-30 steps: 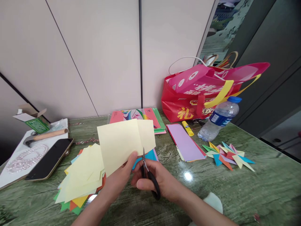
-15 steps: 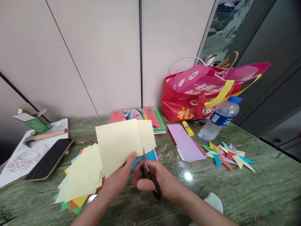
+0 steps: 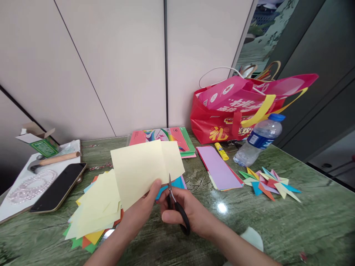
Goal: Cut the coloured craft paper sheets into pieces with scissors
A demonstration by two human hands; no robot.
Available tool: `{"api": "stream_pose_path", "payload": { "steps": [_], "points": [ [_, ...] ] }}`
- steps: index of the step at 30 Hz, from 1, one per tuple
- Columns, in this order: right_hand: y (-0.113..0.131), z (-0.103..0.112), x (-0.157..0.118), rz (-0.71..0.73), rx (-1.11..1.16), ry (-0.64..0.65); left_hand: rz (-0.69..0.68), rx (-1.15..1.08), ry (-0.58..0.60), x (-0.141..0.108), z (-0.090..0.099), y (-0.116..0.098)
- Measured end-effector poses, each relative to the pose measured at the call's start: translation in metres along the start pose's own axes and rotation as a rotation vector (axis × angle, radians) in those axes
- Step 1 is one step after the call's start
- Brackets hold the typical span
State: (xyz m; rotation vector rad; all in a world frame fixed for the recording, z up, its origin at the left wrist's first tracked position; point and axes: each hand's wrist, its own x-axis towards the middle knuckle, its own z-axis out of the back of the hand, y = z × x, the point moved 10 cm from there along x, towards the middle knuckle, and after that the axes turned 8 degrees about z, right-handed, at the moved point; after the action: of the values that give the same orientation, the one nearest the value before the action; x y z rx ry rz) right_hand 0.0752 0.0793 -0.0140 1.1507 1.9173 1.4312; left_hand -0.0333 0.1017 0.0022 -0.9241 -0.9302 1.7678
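A pale yellow sheet of paper [image 3: 138,166] with a crease near its right side is pinched at its lower edge by my left hand [image 3: 149,197], thumb in front. My right hand [image 3: 183,207] is closed around the black handles of a pair of scissors [image 3: 179,210]. The scissor blades point upward at the sheet's lower edge, close to the crease and just right of my left thumb. Behind my hands lies some blue paper [image 3: 176,183], partly hidden. A fanned pile of coloured paper [image 3: 97,207], pale yellow on top, rests left of my left forearm.
Lilac paper strips [image 3: 220,168], a yellow glue stick [image 3: 221,151], a water bottle [image 3: 256,140] and folded paper pieces [image 3: 269,181] lie to the right. A red bag [image 3: 210,122] stands behind. On the left are a phone [image 3: 59,188], a hammer [image 3: 58,159] and a green box [image 3: 43,144].
The sheet has shifted very slightly and its left edge sits a little further left. My right fingers have moved slightly; the scissors stay at the same edge.
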Motion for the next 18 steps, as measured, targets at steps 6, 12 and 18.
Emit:
{"api": "stream_pose_path", "payload": {
  "steps": [6, 12, 18],
  "points": [
    [0.0007, 0.0001, -0.0001, 0.007, -0.018, -0.001, -0.012, 0.013, -0.012, -0.0007, 0.0018, -0.0011],
    [0.0004, 0.0022, 0.0004, 0.014, -0.037, -0.016, -0.004, -0.045, -0.009, -0.0017, 0.0027, -0.0013],
    [0.0002, 0.0023, -0.0001, 0.009, -0.034, -0.023, -0.02, 0.025, 0.0, -0.0013, 0.0002, -0.0024]
  ]
}}
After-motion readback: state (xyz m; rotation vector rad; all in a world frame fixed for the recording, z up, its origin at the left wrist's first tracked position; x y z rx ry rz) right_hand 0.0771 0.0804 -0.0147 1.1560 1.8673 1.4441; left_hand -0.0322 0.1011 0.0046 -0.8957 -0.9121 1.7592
